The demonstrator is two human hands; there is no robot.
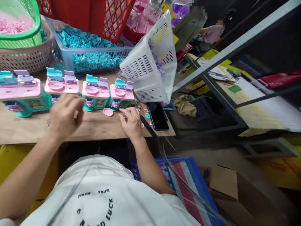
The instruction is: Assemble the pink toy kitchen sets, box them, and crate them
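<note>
Several pink and teal toy units [96, 94] stand in a row on the wooden table [35, 127]. My left hand [64, 116] hovers over the table in front of the second and third units, fingers curled and blurred. My right hand [131, 122] rests on the table near the last unit [121, 95], fingers bent and close together beside a small pink round lid [108, 111]. Whether it holds a small part is unclear. A black tool with a cord [148, 127] lies along my right hand. Small teal and pink parts [147, 113] are scattered by it.
A black phone [158, 116] lies at the table's right end. A white basket [152, 62] leans tilted above it. Behind stand a blue crate of teal parts [89, 50], a green basket of pink parts [18, 25] and a red crate [94, 15]. Another person sits far back.
</note>
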